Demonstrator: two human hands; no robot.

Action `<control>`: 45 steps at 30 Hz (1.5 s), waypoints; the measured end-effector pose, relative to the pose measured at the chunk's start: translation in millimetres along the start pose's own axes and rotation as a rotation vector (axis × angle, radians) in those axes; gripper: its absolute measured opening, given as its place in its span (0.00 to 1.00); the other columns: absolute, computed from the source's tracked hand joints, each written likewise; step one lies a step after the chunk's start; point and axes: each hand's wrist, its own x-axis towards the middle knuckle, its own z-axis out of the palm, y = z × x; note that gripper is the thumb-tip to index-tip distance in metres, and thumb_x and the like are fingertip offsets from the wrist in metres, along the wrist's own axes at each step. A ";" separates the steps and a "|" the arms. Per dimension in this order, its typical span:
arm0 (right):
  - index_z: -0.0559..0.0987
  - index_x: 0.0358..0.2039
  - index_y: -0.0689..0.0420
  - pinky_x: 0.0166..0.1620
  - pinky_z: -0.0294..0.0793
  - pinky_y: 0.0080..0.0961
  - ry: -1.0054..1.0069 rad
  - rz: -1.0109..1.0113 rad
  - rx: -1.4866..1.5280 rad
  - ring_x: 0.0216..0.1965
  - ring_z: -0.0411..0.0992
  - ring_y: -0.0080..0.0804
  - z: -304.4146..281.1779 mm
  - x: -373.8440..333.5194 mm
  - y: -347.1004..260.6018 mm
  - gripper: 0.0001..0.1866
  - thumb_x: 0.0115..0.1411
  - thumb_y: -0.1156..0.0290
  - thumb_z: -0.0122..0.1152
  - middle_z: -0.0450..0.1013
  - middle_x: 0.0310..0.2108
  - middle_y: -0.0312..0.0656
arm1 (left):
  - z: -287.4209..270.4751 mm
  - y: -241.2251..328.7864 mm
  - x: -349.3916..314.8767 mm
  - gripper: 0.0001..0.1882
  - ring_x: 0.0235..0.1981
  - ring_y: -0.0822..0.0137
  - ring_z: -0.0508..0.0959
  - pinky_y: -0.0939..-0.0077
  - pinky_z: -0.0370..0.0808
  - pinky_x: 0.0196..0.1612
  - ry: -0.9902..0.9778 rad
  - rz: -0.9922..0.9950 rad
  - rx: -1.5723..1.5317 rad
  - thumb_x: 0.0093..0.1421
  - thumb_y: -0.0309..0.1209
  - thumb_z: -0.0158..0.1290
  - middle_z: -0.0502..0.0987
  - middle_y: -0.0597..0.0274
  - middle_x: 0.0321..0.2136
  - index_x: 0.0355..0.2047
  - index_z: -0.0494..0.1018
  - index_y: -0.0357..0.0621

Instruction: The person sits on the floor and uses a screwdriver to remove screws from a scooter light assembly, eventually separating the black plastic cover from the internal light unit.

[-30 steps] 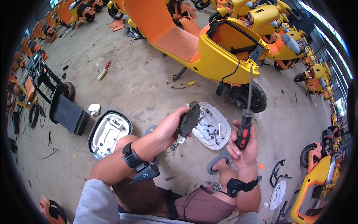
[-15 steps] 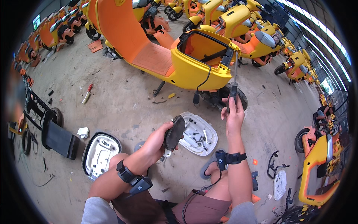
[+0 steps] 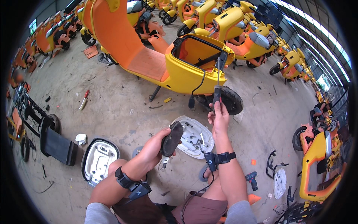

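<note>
My left hand [image 3: 152,146] is closed around a dark, flat, oval part [image 3: 172,139], held on edge above the floor. A small silvery piece [image 3: 163,162] hangs just below it. Between the fingers of my right hand [image 3: 220,121] is the dark handle of a screwdriver [image 3: 217,93], its long shaft pointing up. Behind that shaft stands a yellow and orange scooter [image 3: 186,72] with its seat compartment open; whether the tip touches the body I cannot tell. Below and between my hands, a white shell-shaped cover [image 3: 197,124] holds several screws and a wrench [image 3: 202,138].
A black-rimmed white cover [image 3: 100,164] lies at my left, near a black box-like part [image 3: 57,143]. A red-handled tool [image 3: 85,99] is on the floor. To the right are a cordless drill [image 3: 252,180], a black bracket [image 3: 274,164] and a partly stripped scooter [image 3: 317,168].
My right hand has moved left with the screwdriver, which still points up. The left hand keeps its hold on the oval part. The whole view has shifted slightly.
</note>
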 end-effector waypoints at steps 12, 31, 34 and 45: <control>0.78 0.33 0.58 0.16 0.53 0.13 0.038 0.116 -0.100 0.12 0.58 0.13 3.3 -6.6 -5.5 0.21 0.62 0.50 0.61 0.76 0.25 0.41 | -7.4 3.2 -2.8 0.21 0.22 0.65 0.77 0.75 0.71 0.24 -0.011 0.041 0.001 0.71 0.42 0.35 0.79 0.54 0.36 0.51 0.68 0.39; 0.70 0.44 0.57 0.19 0.58 0.16 0.233 -0.253 0.178 0.16 0.61 0.18 -16.6 -87.1 -68.5 0.24 0.68 0.46 0.45 0.67 0.23 0.34 | -13.0 13.0 -5.4 0.25 0.22 0.65 0.78 0.74 0.73 0.26 -0.071 0.091 -0.128 0.70 0.44 0.35 0.79 0.52 0.40 0.55 0.66 0.39; 0.67 0.47 0.60 0.27 0.65 0.18 0.049 -0.333 0.077 0.24 0.67 0.23 -14.1 -110.5 -72.2 0.25 0.69 0.48 0.42 0.70 0.25 0.41 | -16.0 12.7 -9.3 0.24 0.21 0.66 0.79 0.77 0.71 0.24 -0.068 0.091 -0.123 0.70 0.45 0.34 0.80 0.54 0.39 0.53 0.68 0.41; 0.57 0.54 0.63 0.39 0.75 0.28 0.015 -0.476 0.077 0.31 0.76 0.39 -29.8 -137.1 -44.5 0.29 0.70 0.47 0.40 0.75 0.32 0.59 | -0.6 11.2 -9.3 0.24 0.18 0.63 0.78 0.74 0.73 0.23 0.006 -0.097 -0.045 0.70 0.43 0.33 0.80 0.51 0.40 0.55 0.68 0.40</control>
